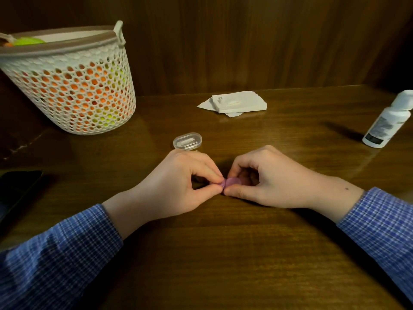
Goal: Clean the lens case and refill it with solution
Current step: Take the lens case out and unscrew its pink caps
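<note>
A small pink lens case [230, 182] sits low over the wooden table [223, 253], mostly hidden by fingers. My left hand [178, 186] pinches its left end between thumb and fingertips. My right hand [263, 177] pinches its right end, thumb below and fingers curled over. A white solution bottle [386, 121] stands at the far right. Folded white tissues [237, 102] lie near the back of the table. A small clear plastic box [187, 141] rests just beyond my left hand.
A white perforated basket [73, 86] with orange and green contents stands at the back left. A dark phone [15, 189] lies at the left edge. A wooden wall [245, 41] closes the back.
</note>
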Motion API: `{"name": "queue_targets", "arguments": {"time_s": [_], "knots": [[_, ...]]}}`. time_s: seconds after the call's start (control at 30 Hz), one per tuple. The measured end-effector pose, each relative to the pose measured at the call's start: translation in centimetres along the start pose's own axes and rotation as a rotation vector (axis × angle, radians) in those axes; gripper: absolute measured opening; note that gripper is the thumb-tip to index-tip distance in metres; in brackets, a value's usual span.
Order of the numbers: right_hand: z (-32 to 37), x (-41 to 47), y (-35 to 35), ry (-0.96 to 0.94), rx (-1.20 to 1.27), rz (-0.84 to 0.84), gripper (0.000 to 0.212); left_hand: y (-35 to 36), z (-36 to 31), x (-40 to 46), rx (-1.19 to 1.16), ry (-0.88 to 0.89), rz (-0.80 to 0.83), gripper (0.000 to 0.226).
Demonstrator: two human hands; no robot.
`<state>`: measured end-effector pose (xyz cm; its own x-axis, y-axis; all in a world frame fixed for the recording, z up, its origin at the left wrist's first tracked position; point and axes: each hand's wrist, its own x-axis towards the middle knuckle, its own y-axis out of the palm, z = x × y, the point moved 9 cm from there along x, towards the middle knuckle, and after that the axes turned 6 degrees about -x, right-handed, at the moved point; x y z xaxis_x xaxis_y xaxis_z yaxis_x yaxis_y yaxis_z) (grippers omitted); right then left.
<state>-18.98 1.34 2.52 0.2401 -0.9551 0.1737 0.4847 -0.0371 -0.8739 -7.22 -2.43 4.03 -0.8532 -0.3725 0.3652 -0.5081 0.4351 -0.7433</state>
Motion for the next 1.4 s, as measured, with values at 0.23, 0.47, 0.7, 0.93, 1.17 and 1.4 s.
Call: {"name": "queue_targets", "arguments": {"time_s": [0.23,0.47,0.7,0.93,1.17,1.4], "knots": [[-0.2,-0.5,-0.8,0.044,-0.022,-0.14,0.038,-0.2,0.3,-0.4,-0.017,-0.018,-0.019,0.016],[-0.3,-0.5,-0.8,0.069,0.042,-0.148,0.031,-0.3,0.6,-0.3,-0.043,-0.053,-0.009,0.017],[-0.2,-0.6,-0.7,0.034,0.097,-0.097,0.037,-0.3,0.8,-0.2,-0.06,-0.065,-0.01,0.017],[-0.2,-0.7,-0.6,0.019,0.122,-0.089,0.044,-0.3,0.8,-0.1,-0.069,-0.056,-0.009,0.017],[-0.6,-0.5,-0.6,0.087,0.08,-0.144,0.045,-0.2,1.0,-0.2,-0.068,-0.067,-0.004,0.017],[-0.3,-0.4,-0.7,0.063,0.117,-0.1,0.042,-0.2,1.2,-0.1,-0.079,-0.09,0.021,0.017]]}}
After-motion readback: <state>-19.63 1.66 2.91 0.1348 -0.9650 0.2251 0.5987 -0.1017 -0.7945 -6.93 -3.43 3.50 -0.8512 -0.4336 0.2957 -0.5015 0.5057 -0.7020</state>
